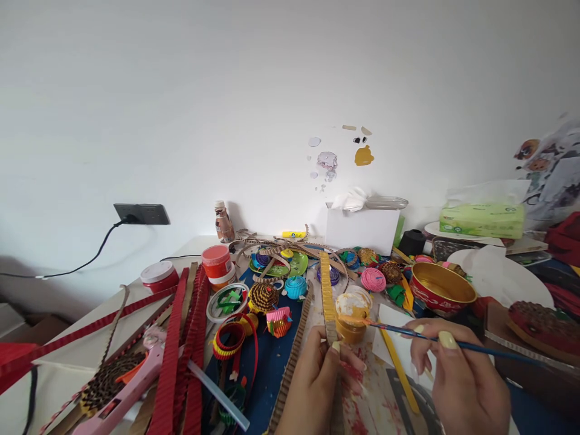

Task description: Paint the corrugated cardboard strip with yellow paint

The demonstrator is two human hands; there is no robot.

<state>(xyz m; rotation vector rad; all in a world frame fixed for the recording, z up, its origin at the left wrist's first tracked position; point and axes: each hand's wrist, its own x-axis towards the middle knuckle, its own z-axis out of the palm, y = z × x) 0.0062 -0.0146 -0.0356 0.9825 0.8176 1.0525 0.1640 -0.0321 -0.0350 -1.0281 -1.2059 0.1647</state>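
My left hand (315, 383) pinches a strip of corrugated cardboard (327, 290) that stands up from the fingers. Its upper part is coated yellow, while the part near my fingers is bare brown. In my right hand (469, 380) is a blue-handled paintbrush (408, 332), held between thumb and fingers. The brush tip, orange-yellow, lies just right of the strip, over the front of a tub of yellow paint (353, 305); whether it touches either I cannot tell. A yellow strip (399, 368) lies on the table below the brush.
Red corrugated strips (167, 362) and a pink glue gun (131, 386) lie at left. Red paint tubs (216, 261) stand behind. Coiled paper ornaments (296, 287) crowd the middle. At right are a cut red can (441, 293) and a tissue pack (481, 220).
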